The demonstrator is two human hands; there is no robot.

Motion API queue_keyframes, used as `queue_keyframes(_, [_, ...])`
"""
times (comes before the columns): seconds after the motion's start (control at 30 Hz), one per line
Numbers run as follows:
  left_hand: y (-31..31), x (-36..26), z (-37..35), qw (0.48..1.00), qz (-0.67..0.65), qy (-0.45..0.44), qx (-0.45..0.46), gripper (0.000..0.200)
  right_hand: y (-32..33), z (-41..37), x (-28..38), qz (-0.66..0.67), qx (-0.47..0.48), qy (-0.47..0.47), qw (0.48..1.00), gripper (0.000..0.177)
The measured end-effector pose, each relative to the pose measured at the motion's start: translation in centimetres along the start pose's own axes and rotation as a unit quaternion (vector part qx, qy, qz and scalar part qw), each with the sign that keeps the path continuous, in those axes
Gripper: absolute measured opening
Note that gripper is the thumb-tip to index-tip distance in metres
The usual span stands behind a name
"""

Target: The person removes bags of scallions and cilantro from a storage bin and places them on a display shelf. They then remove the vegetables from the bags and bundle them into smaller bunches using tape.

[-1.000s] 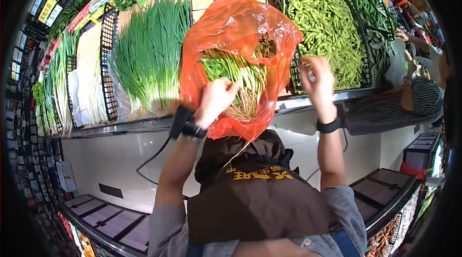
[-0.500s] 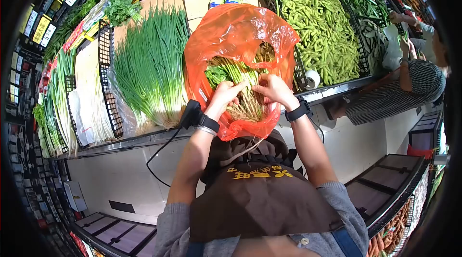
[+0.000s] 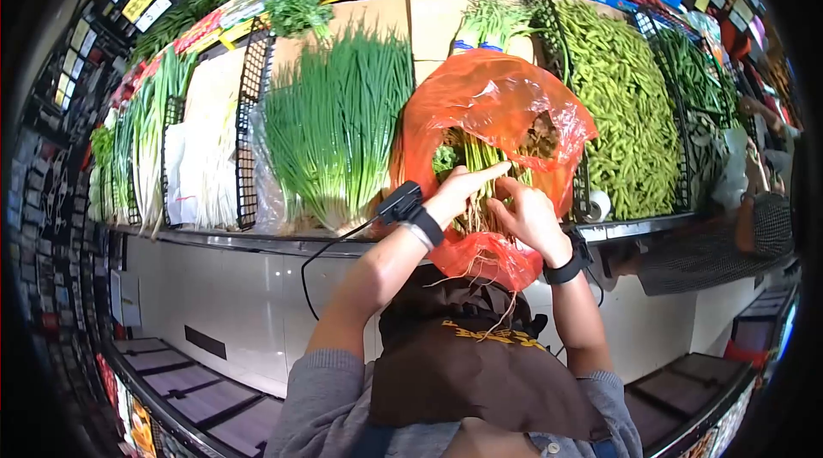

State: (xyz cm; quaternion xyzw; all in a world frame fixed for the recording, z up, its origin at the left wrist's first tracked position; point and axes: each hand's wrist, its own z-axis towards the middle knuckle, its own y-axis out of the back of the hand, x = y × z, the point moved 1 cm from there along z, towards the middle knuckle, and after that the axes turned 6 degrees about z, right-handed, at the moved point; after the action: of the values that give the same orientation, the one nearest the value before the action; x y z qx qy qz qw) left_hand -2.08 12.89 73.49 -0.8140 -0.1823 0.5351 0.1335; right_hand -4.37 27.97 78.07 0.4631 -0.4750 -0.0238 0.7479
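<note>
Sloped produce shelf (image 3: 257, 242), green chives (image 3: 339, 115), white stalks (image 3: 206, 175), bean pods (image 3: 621, 115), orange bag (image 3: 489, 102) at front

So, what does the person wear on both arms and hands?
Both hands are bare. The left hand has a black wristband carrying a small black box, and a thin black cable hangs from it. The right hand has a plain black strap. Grey long sleeves end near the elbows.

Produce shelves (image 3: 257, 239) — white tiled front (image 3: 231, 295)
</note>
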Motion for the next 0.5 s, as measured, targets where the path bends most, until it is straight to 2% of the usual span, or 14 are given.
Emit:
queue_keyframes(0.07, [1.0,1.1,1.3,0.999,-0.025,0.028,-0.019,0.017,0.4,0.4,-0.3,0.026,0.048,0.092,0.994,0.036])
queue_keyframes(0.1, [1.2,1.2,1.3,0.997,-0.054,0.049,-0.013,0.017,2.2,0.7,0.7,0.040,0.112,0.058,0.991,0.034])
queue_keyframes(0.13, [1.4,1.3,1.4,0.994,-0.082,0.070,-0.006,0.017,2.4,1.1,-1.0,0.104,0.111,0.074,0.986,0.030])
queue_keyframes(0.2, [1.2,-0.5,-0.4,0.981,-0.133,0.134,0.045,0.013,3.5,1.9,-2.5,0.064,0.086,0.072,0.992,0.024])
queue_keyframes(0.27, [-1.0,-4.1,-5.4,0.998,-0.048,0.026,0.021,0.013,3.6,2.9,-3.3,0.140,0.151,0.062,0.977,0.015])
queue_keyframes(0.33, [-0.4,-4.7,-4.1,0.982,-0.108,0.131,0.085,0.016,2.9,4.0,-4.9,0.226,0.189,0.067,0.953,0.015])
queue_keyframes(0.4, [0.4,-3.3,-4.8,0.989,-0.065,0.133,0.016,0.014,1.9,5.0,-8.2,0.263,0.202,0.019,0.943,0.017])
queue_keyframes(0.43, [2.3,-1.2,-4.1,0.986,-0.062,0.155,0.015,0.016,4.6,4.3,-4.7,0.097,0.192,-0.048,0.976,0.020])
queue_keyframes(0.47, [2.4,-1.0,-4.4,0.984,-0.062,0.165,0.012,0.019,3.8,4.5,-4.7,0.056,0.057,0.146,0.986,0.022])
queue_keyframes(0.5, [2.3,-1.1,-4.1,0.988,-0.051,0.147,-0.001,0.021,3.9,4.7,-5.4,0.091,0.083,0.084,0.989,0.022])
